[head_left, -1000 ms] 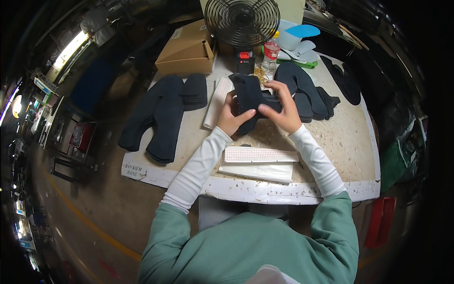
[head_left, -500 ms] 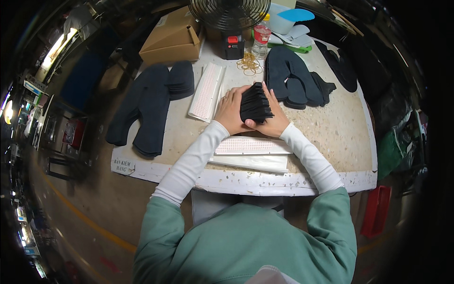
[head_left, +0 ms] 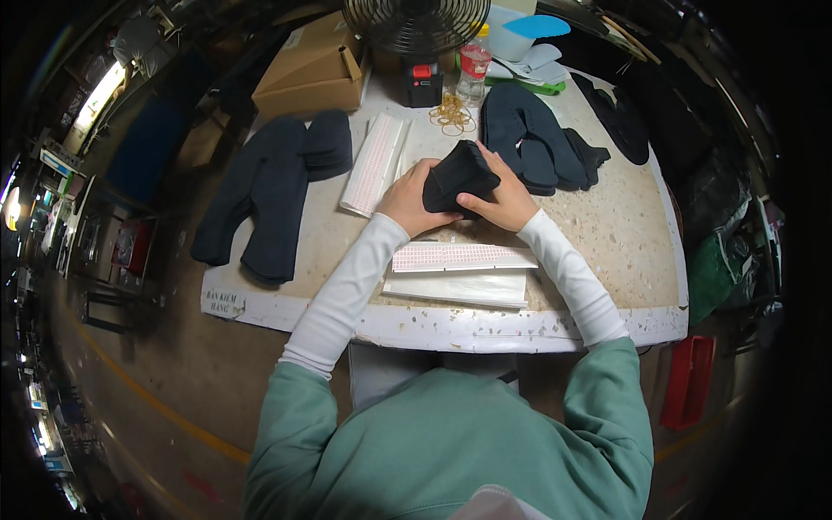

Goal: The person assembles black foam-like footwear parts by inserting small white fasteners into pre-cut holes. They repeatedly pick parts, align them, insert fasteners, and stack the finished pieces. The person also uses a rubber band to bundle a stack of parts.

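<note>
Stack (head_left: 459, 178) clamped between left hand (head_left: 412, 199) and right hand (head_left: 511, 198), both touching, neither nearer; sits near side of fan (head_left: 418, 24), slightly right; long axis seems slanted away rightward.

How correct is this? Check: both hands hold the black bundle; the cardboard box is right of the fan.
Wrong side: the head view shows the cardboard box left of the fan. Left hand and right hand hold the black bundle.
</note>
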{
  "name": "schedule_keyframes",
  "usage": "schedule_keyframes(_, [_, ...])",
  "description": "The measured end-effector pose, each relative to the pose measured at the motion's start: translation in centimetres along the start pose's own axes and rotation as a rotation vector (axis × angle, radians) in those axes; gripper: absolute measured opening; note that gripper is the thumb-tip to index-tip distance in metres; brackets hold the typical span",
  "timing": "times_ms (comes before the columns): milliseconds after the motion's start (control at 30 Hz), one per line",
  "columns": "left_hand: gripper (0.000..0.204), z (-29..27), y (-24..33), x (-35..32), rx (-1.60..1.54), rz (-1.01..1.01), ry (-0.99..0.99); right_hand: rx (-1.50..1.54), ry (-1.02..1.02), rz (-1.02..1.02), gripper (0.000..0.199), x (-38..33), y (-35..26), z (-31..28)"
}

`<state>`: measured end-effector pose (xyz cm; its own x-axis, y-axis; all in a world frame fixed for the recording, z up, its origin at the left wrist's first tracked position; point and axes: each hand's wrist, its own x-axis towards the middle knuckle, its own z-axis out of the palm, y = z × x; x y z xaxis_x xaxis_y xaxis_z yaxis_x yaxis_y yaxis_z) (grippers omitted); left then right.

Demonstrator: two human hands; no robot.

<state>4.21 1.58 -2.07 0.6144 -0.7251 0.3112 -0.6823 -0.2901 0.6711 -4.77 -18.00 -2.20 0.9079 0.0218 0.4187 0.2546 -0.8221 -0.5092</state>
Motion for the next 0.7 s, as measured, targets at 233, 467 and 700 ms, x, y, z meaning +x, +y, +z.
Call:
schedule_keyframes(233, [0.108,1.8,0.2,-0.3,0.121,0.161,0.098,0.228,-0.13,0.005,0.064,-0.2,-1.4,1.3])
schedule_keyframes(467, [0.097,0.9,0.5,0.0,-0.023,-0.01,0.09,0.426,-0.164,0.007,0.063,3.0,2.1,-3.3])
schedule_keyframes(700, [0.08,0.2,-0.1,0.2,0.036,0.021,0.036,-0.204,-0.129,0.153,0.019,11.3,6.6,-0.1])
